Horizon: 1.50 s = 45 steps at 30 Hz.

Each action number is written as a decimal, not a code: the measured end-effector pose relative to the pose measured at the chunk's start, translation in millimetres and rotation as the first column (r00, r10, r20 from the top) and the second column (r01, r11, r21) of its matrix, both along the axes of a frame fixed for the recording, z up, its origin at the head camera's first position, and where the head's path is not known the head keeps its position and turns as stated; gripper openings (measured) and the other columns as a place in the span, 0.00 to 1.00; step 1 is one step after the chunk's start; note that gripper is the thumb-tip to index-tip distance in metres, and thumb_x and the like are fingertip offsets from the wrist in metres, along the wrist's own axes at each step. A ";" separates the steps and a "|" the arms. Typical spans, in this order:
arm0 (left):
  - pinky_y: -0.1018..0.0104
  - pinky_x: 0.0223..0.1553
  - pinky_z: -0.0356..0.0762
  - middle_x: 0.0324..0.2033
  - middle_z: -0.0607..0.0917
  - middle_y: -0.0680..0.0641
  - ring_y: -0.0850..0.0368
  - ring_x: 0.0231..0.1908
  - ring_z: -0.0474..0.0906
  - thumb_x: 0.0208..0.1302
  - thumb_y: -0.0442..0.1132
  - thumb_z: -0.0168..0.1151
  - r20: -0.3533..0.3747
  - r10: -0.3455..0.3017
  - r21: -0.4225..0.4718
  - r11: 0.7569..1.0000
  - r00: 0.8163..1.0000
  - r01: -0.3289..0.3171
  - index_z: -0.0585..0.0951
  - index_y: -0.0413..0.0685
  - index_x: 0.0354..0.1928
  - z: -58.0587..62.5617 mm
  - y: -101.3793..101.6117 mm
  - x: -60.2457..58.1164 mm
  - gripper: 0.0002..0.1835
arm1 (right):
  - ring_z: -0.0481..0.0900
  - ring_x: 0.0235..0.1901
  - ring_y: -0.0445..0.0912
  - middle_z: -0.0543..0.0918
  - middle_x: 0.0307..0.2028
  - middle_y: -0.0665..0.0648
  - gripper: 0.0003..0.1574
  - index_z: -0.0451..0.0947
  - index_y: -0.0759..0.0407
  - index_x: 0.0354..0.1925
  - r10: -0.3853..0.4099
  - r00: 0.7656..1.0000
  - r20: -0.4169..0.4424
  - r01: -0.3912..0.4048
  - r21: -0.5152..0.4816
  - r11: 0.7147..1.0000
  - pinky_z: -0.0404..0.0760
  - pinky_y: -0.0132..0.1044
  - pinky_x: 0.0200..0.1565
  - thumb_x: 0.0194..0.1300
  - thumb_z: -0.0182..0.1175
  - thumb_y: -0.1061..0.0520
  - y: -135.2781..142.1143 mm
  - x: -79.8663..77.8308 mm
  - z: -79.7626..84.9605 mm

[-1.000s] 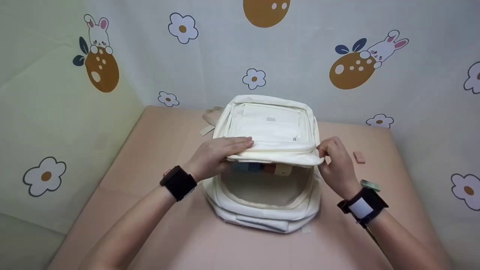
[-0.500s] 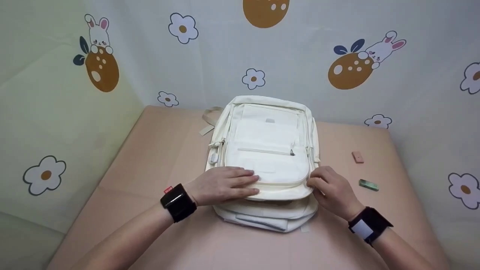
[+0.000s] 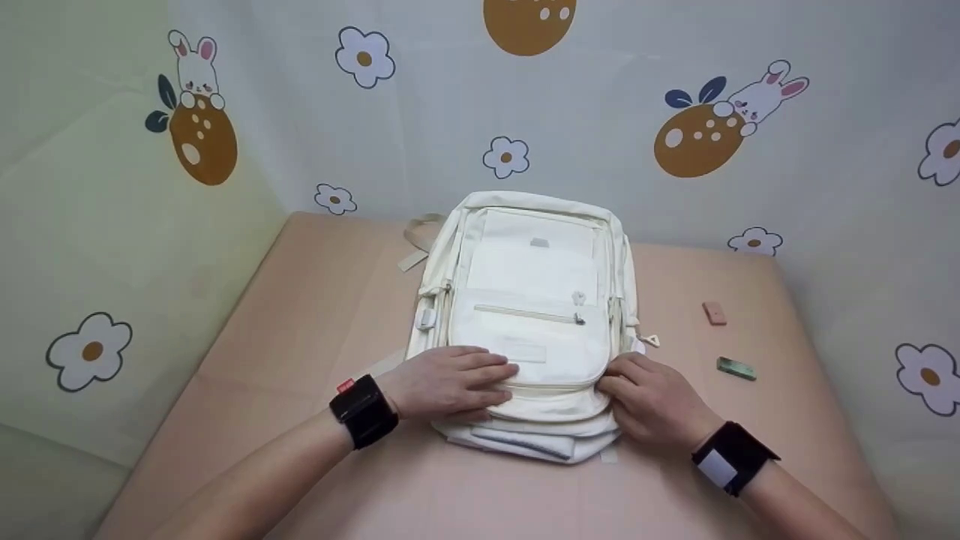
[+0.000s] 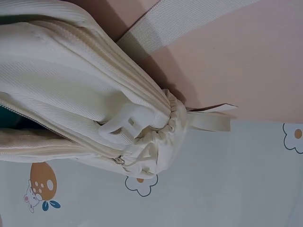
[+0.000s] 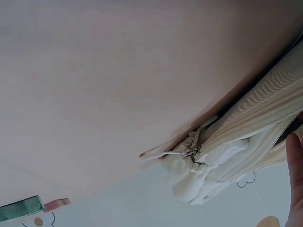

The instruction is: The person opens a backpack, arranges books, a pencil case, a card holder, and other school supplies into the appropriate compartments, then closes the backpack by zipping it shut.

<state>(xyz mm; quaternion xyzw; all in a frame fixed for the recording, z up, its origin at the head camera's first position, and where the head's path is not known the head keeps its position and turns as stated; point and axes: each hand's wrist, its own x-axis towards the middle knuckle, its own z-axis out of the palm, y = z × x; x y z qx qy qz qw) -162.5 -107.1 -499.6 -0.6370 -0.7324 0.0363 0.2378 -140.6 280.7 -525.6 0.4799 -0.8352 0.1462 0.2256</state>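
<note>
A cream backpack (image 3: 536, 262) lies on its back, its top end toward the person. My left hand (image 3: 454, 382) rests on the left part of its front flap (image 3: 551, 401), fingers straight and spread. At the flap's right edge, the curled fingers of my right hand (image 3: 656, 394) pinch the fabric. Parted zipper teeth (image 4: 28, 116) show in the left wrist view with something dark green in the gap. In the right wrist view, one finger (image 5: 294, 165) lies along the unzipped edge, and the remaining fingers are out of frame.
A pink block (image 3: 714, 313) and a green block (image 3: 736, 368) lie on the pink-covered table (image 3: 300, 315), right of the backpack. A strap (image 3: 424, 232) sticks out at the upper left. Patterned cloth (image 3: 420, 112) hangs behind and to the left.
The front flap, raised earlier with colourful things visible inside, has come down over the opening. Both hands have moved with it toward the person, the right one keeping its edge.
</note>
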 end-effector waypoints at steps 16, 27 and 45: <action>0.58 0.73 0.58 0.72 0.71 0.48 0.53 0.71 0.66 0.79 0.53 0.49 0.028 0.015 -0.006 1.000 1.000 -0.015 0.80 0.59 0.67 -11.5 -0.8 -0.2 0.22 | 0.79 0.40 0.44 0.83 0.40 0.47 0.10 0.84 0.51 0.40 -0.032 0.999 -0.041 0.030 -0.053 0.998 0.78 0.40 0.40 0.66 0.67 0.47 -8.3 2.9 11.0; 0.59 0.69 0.65 0.69 0.75 0.50 0.53 0.68 0.70 0.74 0.56 0.59 0.199 0.013 0.141 0.989 0.980 -0.042 0.85 0.57 0.58 -9.3 -3.3 3.8 0.19 | 0.79 0.48 0.49 0.83 0.47 0.52 0.20 0.83 0.53 0.49 0.061 0.995 -0.076 -0.061 0.008 0.998 0.79 0.44 0.47 0.59 0.71 0.49 -96.6 6.2 59.1; 0.47 0.38 0.79 0.41 0.87 0.46 0.44 0.41 0.83 0.69 0.37 0.62 0.563 0.660 0.082 0.555 0.498 -0.828 0.88 0.49 0.45 25.7 -25.7 -72.7 0.08 | 0.63 0.72 0.61 0.69 0.71 0.64 0.40 0.72 0.64 0.68 -0.263 0.918 0.297 0.102 0.466 0.879 0.63 0.51 0.70 0.71 0.61 0.38 -198.9 -69.3 99.7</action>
